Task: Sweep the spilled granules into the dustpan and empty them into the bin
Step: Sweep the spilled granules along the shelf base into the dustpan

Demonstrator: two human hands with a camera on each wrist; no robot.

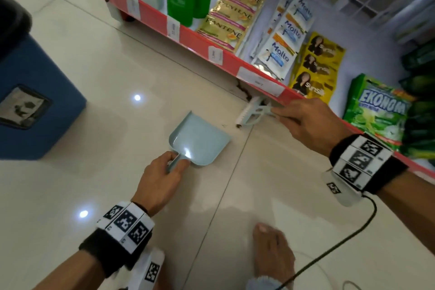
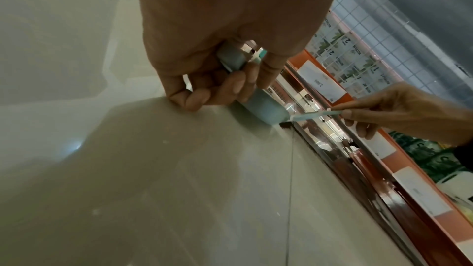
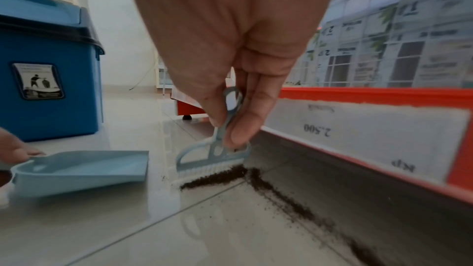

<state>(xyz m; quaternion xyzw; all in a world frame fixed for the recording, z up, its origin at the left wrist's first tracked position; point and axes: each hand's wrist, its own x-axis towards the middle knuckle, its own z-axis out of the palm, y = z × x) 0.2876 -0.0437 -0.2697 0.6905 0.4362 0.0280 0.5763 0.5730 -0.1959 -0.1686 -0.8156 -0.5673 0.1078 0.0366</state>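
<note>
A pale blue dustpan (image 1: 199,139) (image 3: 82,169) (image 2: 263,106) lies flat on the cream floor tiles, its mouth facing the shelf. My left hand (image 1: 162,179) (image 2: 222,86) grips its short handle. My right hand (image 1: 306,125) (image 3: 230,120) pinches the handle of a small pale blue brush (image 1: 251,114) (image 3: 215,157) (image 2: 314,115), whose white bristles touch the floor by the shelf's base. Dark brown granules (image 3: 217,177) lie in a line in front of the bristles and trail along under the shelf edge (image 3: 302,211). The dustpan sits a short way left of the brush, apart from the granules.
A blue bin (image 1: 30,106) (image 3: 48,88) with a dark lid stands on the floor at the left. The red-edged low shelf (image 1: 211,47) (image 3: 371,96) carries shampoo bottles, sachets and detergent bags. My bare foot (image 1: 273,249) and a black cable (image 1: 341,242) are on the floor nearby.
</note>
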